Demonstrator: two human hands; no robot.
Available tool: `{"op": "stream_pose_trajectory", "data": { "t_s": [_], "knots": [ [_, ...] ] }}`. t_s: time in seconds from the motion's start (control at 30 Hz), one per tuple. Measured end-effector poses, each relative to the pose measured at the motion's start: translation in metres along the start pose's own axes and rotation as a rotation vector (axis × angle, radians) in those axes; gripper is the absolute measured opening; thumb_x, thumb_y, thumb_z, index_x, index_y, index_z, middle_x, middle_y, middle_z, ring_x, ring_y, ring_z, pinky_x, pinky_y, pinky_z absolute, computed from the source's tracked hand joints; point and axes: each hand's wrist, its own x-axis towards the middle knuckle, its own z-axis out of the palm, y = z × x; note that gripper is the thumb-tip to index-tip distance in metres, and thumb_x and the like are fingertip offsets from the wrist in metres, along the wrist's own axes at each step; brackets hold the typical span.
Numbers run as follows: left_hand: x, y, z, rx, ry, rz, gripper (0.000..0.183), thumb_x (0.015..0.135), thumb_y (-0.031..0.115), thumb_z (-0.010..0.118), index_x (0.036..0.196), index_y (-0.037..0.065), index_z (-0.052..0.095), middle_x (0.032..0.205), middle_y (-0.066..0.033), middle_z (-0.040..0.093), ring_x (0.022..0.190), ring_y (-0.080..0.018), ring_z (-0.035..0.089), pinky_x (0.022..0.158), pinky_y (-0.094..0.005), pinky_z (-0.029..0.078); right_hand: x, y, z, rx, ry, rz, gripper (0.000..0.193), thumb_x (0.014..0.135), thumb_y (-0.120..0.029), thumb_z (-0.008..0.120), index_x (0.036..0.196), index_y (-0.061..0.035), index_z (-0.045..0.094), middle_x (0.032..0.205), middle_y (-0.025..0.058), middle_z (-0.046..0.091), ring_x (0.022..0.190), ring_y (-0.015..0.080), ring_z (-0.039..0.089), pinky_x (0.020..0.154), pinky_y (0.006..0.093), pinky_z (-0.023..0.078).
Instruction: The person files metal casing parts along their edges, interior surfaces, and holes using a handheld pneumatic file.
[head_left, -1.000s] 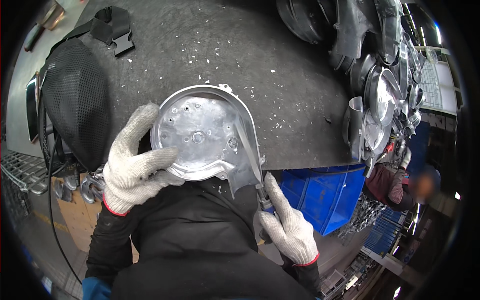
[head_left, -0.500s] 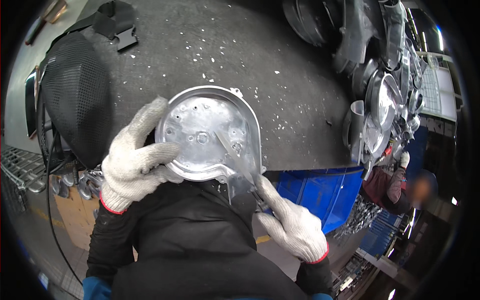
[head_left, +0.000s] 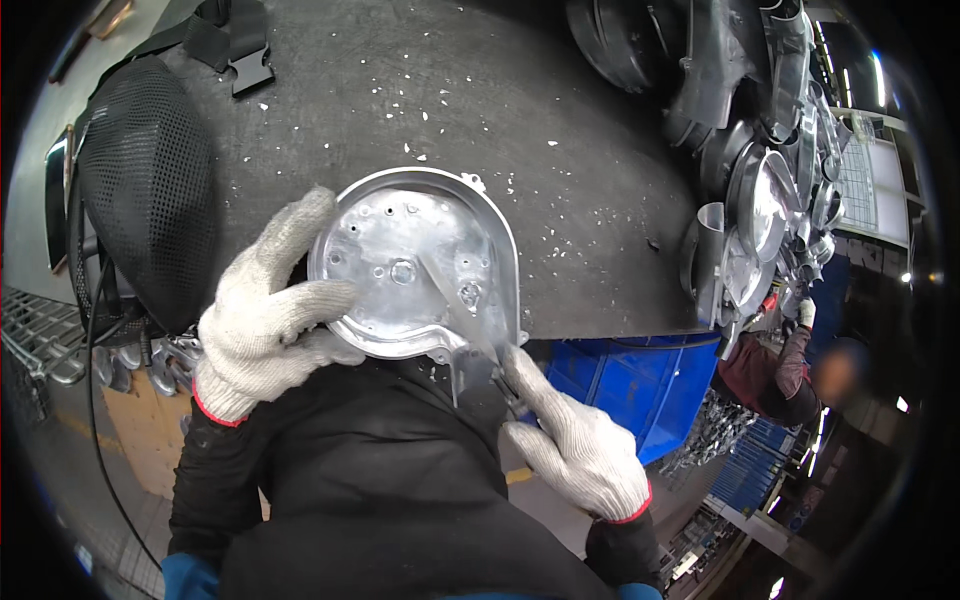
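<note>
A round, shallow metal housing casting [head_left: 375, 310] with a raised rim and a short side outlet lies at the table's near edge, its inside facing up. My left hand [head_left: 258, 325], in a white knitted glove with a red cuff, is closed around the casting's left rim, thumb inside. My right hand [head_left: 585, 445], gloved alike, grips a knife [head_left: 445, 292] with a long, tapering flat blade. The blade slants across the outlet side into the casting, its tip near the small central ring. The knife's handle is mostly hidden by my right fingers.
Pale chips are scattered over the dark tabletop [head_left: 590, 240]. A black mesh item [head_left: 145, 190] with a strap and buckle sits at left. Many metal castings [head_left: 765, 210] are piled at right. Blue bins [head_left: 630, 390] stand below the edge. Another person [head_left: 775, 375] is at far right.
The knife and my right hand have moved slightly left, the tip closer to the central ring. My left hand keeps its hold on the casting. The whole view has shifted a little.
</note>
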Motion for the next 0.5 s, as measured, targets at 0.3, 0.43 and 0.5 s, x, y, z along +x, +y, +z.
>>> {"op": "stream_pose_trajectory", "data": {
  "t_s": [0.3,0.43,0.5],
  "knots": [
    [0.002,-0.002,0.004,-0.02,0.028,0.043,0.062,0.053,0.046,0.093,0.093,0.003,0.075,0.138,-0.0384,0.061,0.129,-0.0539,0.062,0.107,-0.0552,0.052,0.009,-0.029,-0.025,0.154,0.112,-0.019,0.07,0.104,-0.032,0.061,0.167,-0.022,0.032,0.127,0.0237,0.072,0.116,0.0434,0.069,0.097,0.0458,0.055],
    [0.006,0.0,0.01,-0.109,0.066,0.071,0.059,0.054,0.045,0.093,0.093,0.004,0.075,0.134,-0.0385,0.063,0.128,-0.0536,0.063,0.107,-0.0558,0.051,-0.003,-0.023,-0.025,0.283,0.083,0.086,0.069,0.104,-0.032,0.06,0.166,-0.0212,0.032,0.13,0.0259,0.07,0.119,0.0452,0.068,0.099,0.0469,0.054],
    [0.005,-0.002,0.008,-0.086,0.065,0.078,0.059,0.055,0.046,0.093,0.091,0.004,0.075,0.135,-0.0384,0.063,0.125,-0.0539,0.064,0.106,-0.0555,0.052,0.001,-0.025,-0.024,0.255,0.055,0.135,0.07,0.104,-0.032,0.06,0.167,-0.0218,0.03,0.134,0.025,0.069,0.121,0.0458,0.067,0.101,0.047,0.053]
  ]
}}
